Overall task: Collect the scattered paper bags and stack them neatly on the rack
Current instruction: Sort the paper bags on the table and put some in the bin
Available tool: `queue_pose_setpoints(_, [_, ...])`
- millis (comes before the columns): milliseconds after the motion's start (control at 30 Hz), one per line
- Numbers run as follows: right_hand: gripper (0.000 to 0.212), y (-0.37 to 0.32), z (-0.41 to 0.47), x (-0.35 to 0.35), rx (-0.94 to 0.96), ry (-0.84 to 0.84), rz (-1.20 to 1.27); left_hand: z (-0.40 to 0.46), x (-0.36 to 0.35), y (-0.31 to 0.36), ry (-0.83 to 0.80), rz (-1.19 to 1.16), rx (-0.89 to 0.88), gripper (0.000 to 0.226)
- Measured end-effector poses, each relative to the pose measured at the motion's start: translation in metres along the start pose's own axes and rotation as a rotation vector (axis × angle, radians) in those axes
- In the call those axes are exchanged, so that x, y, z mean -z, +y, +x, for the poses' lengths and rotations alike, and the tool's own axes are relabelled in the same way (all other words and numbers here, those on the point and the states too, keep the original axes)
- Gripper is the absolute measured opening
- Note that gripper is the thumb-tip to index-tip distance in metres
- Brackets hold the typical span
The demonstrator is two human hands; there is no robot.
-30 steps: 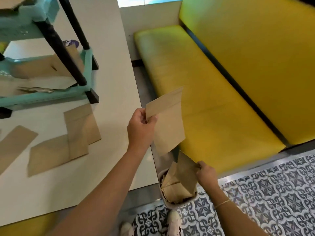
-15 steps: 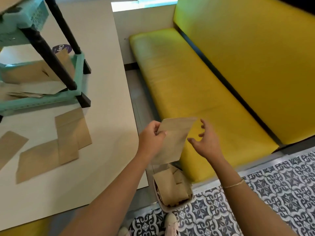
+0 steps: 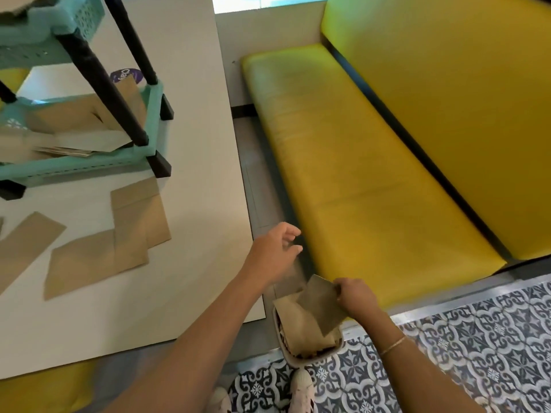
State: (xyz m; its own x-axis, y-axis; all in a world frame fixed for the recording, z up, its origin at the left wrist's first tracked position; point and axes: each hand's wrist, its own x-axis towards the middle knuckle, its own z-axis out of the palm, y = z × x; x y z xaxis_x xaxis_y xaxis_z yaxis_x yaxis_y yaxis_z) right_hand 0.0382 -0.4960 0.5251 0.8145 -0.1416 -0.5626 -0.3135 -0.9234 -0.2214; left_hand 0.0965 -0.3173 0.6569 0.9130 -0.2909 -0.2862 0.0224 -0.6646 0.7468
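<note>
My right hand [image 3: 354, 296] grips the top edge of a brown paper bag [image 3: 320, 307], held low over a small floor basket [image 3: 293, 359] with more brown bags [image 3: 298, 326] inside. My left hand [image 3: 275, 248] hovers above and to the left, by the table's edge, fingers relaxed and holding nothing. Several flat brown bags lie on the white table [image 3: 193, 144]: one [image 3: 138, 216], one [image 3: 80, 266] and one [image 3: 26, 242]. The teal rack [image 3: 152, 114] with black legs stands at the table's far left, a loose pile of bags [image 3: 74, 123] on its lower shelf.
A long yellow bench seat [image 3: 357, 174] with a yellow backrest [image 3: 447, 99] runs along the right. A narrow grey gap separates table and bench. Patterned blue-and-white floor tiles [image 3: 477, 338] lie at lower right, with my shoes [image 3: 301, 389] beside the basket.
My left hand has let go of the bag it held and now hangs empty. My right hand has closed on a bag and dropped down to the basket.
</note>
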Motion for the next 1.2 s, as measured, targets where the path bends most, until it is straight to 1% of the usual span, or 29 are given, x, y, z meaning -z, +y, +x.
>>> queue_pose_setpoints(100, [0.038,-0.003,0.004,-0.023,-0.033,-0.096,-0.003,-0.007,0.012,-0.006,0.087,0.0,-0.024,0.028])
queue_pose_setpoints(133, [0.039,-0.004,0.004,-0.028,-0.052,-0.105,-0.012,-0.009,0.016,-0.008,0.114,-0.007,-0.025,0.028])
queue_pose_setpoints(233, [0.037,-0.009,0.001,-0.032,-0.123,-0.064,-0.002,-0.015,0.029,-0.013,0.197,-0.023,-0.036,0.025])
queue_pose_setpoints(367, [0.035,-0.029,-0.002,-0.004,-0.078,0.003,0.041,-0.016,0.046,-0.015,0.241,-0.026,-0.055,0.023])
queue_pose_setpoints(500, [0.035,-0.064,-0.001,0.037,-0.005,0.11,0.099,-0.019,0.062,-0.017,0.254,-0.007,-0.054,0.021])
queue_pose_setpoints(567, [0.031,-0.084,-0.002,0.056,0.024,0.172,0.151,-0.02,0.07,-0.021,0.26,0.024,-0.033,0.024])
queue_pose_setpoints(733, [0.024,-0.156,-0.016,0.096,0.136,0.376,0.332,-0.025,0.112,-0.059,0.294,0.123,0.084,0.026])
queue_pose_setpoints(833, [0.022,-0.204,-0.026,0.112,0.219,0.471,0.371,-0.028,0.147,-0.085,0.323,0.183,0.176,0.028])
queue_pose_setpoints(900, [0.024,-0.237,-0.031,0.115,0.261,0.463,0.368,-0.032,0.171,-0.1,0.354,0.256,0.24,0.033])
queue_pose_setpoints(1000, [0.029,-0.283,-0.034,0.107,0.229,0.364,0.353,-0.036,0.204,-0.129,0.363,0.421,0.323,0.044])
queue_pose_setpoints(1067, [0.035,-0.308,-0.033,0.094,0.206,0.306,0.318,-0.039,0.22,-0.151,0.284,0.458,0.392,0.063])
queue_pose_setpoints(1167, [0.052,-0.335,-0.028,0.072,0.158,0.249,0.249,-0.043,0.235,-0.173,0.127,0.55,0.453,0.097])
queue_pose_setpoints(1200, [0.058,-0.342,-0.026,0.067,0.13,0.25,0.228,-0.044,0.237,-0.177,0.098,0.58,0.459,0.102])
